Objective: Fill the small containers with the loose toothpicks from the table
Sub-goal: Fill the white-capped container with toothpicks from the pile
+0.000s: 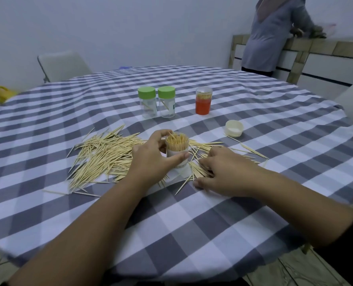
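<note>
1. The left hand [150, 159] curls its fingers [163, 134] and thumb round the open container [176, 150], likely steadying it upright for loading; it looks nearly full.
2. Just right of the container, the right hand [223, 172] rests on loose toothpicks [103, 155], fingers bent to gather; whether it has any pinched, I cannot tell.
3. Beyond the container on the bench [192, 213] stand two green-capped jars [156, 102], almost empty, and an orange container [203, 101].

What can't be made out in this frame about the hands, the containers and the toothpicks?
- Head view: whether the right hand holds any loose toothpicks; its own back hides the fingers.
- The lower part of the open container: the left hand covers it.
- Labels on the green-capped jars: too small.
- The orange container: fill level below the tinted wall unclear.
</note>
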A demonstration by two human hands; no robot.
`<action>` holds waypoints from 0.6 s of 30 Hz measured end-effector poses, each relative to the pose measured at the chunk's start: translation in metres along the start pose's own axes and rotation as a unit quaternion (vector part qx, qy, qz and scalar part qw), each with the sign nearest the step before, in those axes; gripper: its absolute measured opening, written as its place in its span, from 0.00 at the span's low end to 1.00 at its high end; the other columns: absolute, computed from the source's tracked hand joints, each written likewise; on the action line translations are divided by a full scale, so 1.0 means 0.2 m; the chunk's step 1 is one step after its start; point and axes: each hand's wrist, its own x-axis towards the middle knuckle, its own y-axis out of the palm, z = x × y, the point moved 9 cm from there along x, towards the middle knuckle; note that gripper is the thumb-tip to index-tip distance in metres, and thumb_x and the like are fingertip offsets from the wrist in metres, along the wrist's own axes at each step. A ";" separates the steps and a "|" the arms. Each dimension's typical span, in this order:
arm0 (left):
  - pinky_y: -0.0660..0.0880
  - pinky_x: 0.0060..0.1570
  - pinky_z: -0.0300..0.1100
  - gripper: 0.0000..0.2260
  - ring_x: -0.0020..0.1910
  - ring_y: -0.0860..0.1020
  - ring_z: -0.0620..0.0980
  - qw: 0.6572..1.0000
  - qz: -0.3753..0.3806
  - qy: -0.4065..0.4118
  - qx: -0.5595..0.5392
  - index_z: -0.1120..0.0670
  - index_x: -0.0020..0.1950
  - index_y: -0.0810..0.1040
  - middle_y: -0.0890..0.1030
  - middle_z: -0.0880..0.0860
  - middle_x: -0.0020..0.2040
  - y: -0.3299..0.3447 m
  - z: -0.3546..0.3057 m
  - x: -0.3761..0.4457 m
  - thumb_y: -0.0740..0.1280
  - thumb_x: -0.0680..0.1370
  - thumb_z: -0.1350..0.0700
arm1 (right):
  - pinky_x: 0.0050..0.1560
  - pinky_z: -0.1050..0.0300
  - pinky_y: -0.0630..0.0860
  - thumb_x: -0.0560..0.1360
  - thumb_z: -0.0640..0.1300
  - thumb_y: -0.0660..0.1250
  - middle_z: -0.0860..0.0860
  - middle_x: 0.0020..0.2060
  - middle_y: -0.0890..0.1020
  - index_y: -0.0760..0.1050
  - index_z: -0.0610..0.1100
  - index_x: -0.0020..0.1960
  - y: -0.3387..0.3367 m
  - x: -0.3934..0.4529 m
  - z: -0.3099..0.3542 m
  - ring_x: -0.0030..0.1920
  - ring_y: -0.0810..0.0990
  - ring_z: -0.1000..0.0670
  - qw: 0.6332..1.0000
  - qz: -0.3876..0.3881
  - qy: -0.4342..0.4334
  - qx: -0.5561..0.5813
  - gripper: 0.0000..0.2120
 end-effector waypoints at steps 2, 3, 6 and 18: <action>0.65 0.66 0.53 0.31 0.56 0.76 0.41 1.000 -0.003 -0.002 0.005 0.36 0.57 0.69 0.83 0.44 0.50 0.00 0.00 0.00 0.70 0.56 0.29 | 0.50 0.54 0.66 0.76 0.62 0.59 0.51 0.49 0.68 0.72 0.50 0.48 0.00 0.01 0.01 0.56 0.68 0.48 1.000 0.006 0.002 -0.006 0.15; 0.64 0.67 0.53 0.30 0.57 0.76 0.42 1.000 -0.005 -0.003 0.010 0.36 0.57 0.69 0.83 0.44 0.51 0.00 0.00 0.00 0.72 0.59 0.31 | 0.50 0.54 0.66 0.77 0.59 0.59 0.50 0.48 0.67 0.73 0.48 0.49 0.00 0.02 0.01 0.56 0.69 0.48 1.000 0.005 0.002 -0.011 0.15; 0.61 0.68 0.53 0.27 0.57 0.75 0.43 1.000 -0.009 0.004 0.020 0.38 0.59 0.69 0.82 0.45 0.53 -0.01 0.00 0.01 0.74 0.64 0.36 | 0.50 0.53 0.68 0.79 0.53 0.60 0.48 0.49 0.70 0.76 0.44 0.54 0.00 0.06 -0.01 0.55 0.72 0.45 0.999 -0.010 0.021 -0.031 0.14; 0.52 0.58 0.40 0.29 0.57 0.74 0.41 0.998 -0.016 0.012 0.057 0.41 0.63 0.69 0.82 0.46 0.56 -0.02 -0.02 0.01 0.72 0.66 0.36 | 0.55 0.51 0.66 0.78 0.43 0.58 0.44 0.56 0.76 0.74 0.42 0.59 -0.06 0.10 0.13 0.58 0.73 0.43 0.967 -0.079 0.001 -0.243 0.13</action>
